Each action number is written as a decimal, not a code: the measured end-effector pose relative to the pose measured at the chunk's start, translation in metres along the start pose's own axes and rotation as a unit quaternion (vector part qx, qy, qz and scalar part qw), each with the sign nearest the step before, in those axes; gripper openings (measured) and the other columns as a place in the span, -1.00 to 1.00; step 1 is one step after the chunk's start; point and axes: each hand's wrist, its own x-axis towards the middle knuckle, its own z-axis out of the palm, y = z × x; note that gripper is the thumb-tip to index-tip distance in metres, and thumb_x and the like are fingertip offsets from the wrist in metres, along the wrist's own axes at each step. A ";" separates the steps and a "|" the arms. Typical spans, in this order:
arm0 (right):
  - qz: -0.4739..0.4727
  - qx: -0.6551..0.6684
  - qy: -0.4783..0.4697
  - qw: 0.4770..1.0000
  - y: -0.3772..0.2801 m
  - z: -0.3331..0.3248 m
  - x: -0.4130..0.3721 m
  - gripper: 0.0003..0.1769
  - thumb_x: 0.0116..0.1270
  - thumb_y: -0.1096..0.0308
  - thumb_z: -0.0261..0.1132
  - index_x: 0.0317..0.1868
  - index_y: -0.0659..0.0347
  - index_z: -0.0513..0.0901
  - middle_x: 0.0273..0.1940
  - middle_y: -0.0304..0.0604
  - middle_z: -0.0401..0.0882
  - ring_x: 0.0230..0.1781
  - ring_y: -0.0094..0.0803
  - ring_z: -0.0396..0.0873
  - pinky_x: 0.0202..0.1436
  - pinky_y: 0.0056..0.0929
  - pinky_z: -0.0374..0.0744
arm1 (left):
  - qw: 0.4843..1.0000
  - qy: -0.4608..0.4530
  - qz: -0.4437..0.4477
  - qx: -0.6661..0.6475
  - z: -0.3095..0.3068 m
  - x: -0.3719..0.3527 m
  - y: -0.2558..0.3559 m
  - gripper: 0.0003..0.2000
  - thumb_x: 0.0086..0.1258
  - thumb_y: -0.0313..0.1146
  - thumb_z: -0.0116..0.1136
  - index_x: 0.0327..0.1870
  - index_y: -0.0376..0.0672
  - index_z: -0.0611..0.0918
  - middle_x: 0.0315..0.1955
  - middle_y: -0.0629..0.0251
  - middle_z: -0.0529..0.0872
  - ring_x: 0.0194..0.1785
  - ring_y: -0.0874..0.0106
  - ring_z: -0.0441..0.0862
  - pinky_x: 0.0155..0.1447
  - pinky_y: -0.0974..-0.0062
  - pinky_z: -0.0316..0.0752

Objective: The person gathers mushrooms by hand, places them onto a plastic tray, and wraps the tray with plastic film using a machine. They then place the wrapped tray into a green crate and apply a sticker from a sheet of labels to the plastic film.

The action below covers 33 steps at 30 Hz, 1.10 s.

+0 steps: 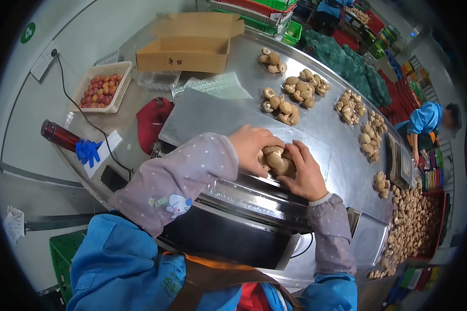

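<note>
Both my hands are cupped round a small cluster of brown mushrooms (279, 161) at the near edge of the metal table. My left hand (251, 149) wraps the cluster from the left, and my right hand (307, 173) closes on it from the right. Under and just in front of them lies a flat metal plate (202, 116). Below my hands runs a black machine (223, 225) with a roll of clear film (244, 197) along its top. Beyond my hands sit separate piles of mushrooms (285, 111), the nearest one up and slightly right of them.
A basket of red fruit (122, 78), a cardboard box (184, 52), a red cap (151, 122) and a flask (59, 133) stand left. Right are a scale (401, 163), a metal tray (369, 241) and a large mushroom heap (407, 217). A co-worker (425, 119) leans in there.
</note>
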 end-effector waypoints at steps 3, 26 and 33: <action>-0.021 -0.033 0.027 0.999 -0.002 0.007 -0.002 -0.12 -0.16 0.36 0.48 0.24 0.18 0.27 0.22 0.18 0.19 0.18 0.10 0.30 0.17 -0.14 0.42 | 1.000 0.008 -0.006 0.002 0.004 0.000 0.001 -0.27 -0.26 -0.06 0.46 0.09 0.01 0.50 -0.02 0.22 0.49 0.09 0.20 0.41 0.12 0.27 0.25; -0.089 -0.036 -0.050 0.994 -0.066 -0.002 -0.049 -0.56 0.00 0.20 0.41 -0.05 0.02 0.58 -0.25 -0.12 0.44 -0.36 -0.21 0.53 -0.33 -0.31 0.53 | 0.997 0.068 0.004 -0.023 -0.036 -0.079 0.011 -0.66 0.06 -0.41 0.30 -0.08 -0.16 0.59 -0.01 0.13 0.54 0.07 0.14 0.48 0.14 0.30 0.39; -0.051 0.137 -0.155 0.977 -0.063 -0.007 -0.063 -0.63 0.07 0.37 0.37 -0.06 0.16 0.56 -0.31 -0.15 0.57 -0.30 -0.22 0.59 -0.18 -0.37 0.55 | 0.993 0.067 -0.101 -0.011 -0.059 -0.118 0.005 -0.71 0.07 -0.47 0.27 -0.13 -0.15 0.61 -0.04 0.14 0.57 0.05 0.18 0.51 0.11 0.34 0.43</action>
